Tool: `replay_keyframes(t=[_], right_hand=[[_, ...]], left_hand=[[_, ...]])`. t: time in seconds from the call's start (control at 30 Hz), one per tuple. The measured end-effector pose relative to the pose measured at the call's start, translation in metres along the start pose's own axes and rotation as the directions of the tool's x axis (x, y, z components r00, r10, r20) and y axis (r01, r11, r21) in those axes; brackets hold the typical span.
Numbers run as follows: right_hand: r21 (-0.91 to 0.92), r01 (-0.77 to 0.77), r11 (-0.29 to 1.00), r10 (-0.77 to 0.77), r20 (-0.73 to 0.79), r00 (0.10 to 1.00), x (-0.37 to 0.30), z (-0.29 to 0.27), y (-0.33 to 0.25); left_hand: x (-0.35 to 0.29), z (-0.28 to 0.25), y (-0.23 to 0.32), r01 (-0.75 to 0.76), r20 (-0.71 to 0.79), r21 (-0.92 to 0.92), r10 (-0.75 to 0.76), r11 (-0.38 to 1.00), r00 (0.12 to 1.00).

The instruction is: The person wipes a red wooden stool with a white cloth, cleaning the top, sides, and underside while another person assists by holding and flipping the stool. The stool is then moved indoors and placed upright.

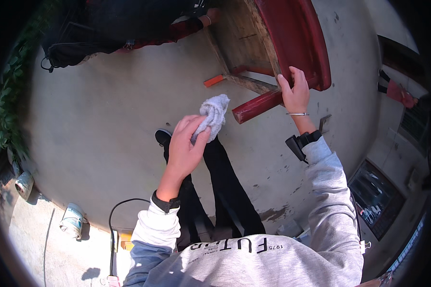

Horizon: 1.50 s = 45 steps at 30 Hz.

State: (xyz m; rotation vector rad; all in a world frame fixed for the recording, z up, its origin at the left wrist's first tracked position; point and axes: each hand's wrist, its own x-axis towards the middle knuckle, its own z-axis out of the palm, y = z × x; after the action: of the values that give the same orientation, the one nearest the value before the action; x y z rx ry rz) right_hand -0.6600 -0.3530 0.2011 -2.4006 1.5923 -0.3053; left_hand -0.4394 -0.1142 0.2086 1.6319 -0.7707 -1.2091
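Above grey floor, left fingers pinch soft-looking cloth mid-frame while right fingers hold likely heavy red furniture, best gripped near its leg.

The person wears a light grey, long-sleeved fabric sweatshirt with dark printed lettering, black trousers and a black, pale-edged shoe. A black band sits behind the left hand; behind the right hand, a slim silvery bangle and black strap with boxy device.
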Motion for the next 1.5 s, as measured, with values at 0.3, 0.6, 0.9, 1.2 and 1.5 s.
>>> replay_keyframes(t=[0.3, 0.6, 0.9, 1.2, 1.5], right_hand=[[0.223, -0.103, 0.969, 0.092, 0.061, 0.994, 0.021, 0.016, 0.033], [0.187, -0.058, 0.981, 0.048, 0.061, 0.997, 0.021, 0.012, 0.021], [0.122, -0.028, 0.992, 0.020, 0.062, 0.998, 0.017, 0.015, 0.022], [0.109, -0.039, 0.993, 0.031, 0.079, 0.996, 0.019, 0.013, 0.013], [0.133, -0.040, 0.990, 0.030, 0.077, 0.997, 0.016, 0.016, 0.019]], left_hand=[[0.104, 0.144, 0.030, -0.334, 0.380, 0.350, 0.193, 0.875, 0.905], [0.130, 0.024, 0.002, 0.362, 0.186, 0.433, -0.475, 0.825, 0.860], [0.197, 0.139, 0.038, -0.086, -0.103, -0.043, 0.081, 0.995, 0.991], [0.175, 0.092, 0.025, 0.221, 0.107, 0.022, -0.222, 0.975, 0.969], [0.201, 0.114, 0.053, -0.041, -0.009, 0.085, 0.042, 0.996, 0.999]])
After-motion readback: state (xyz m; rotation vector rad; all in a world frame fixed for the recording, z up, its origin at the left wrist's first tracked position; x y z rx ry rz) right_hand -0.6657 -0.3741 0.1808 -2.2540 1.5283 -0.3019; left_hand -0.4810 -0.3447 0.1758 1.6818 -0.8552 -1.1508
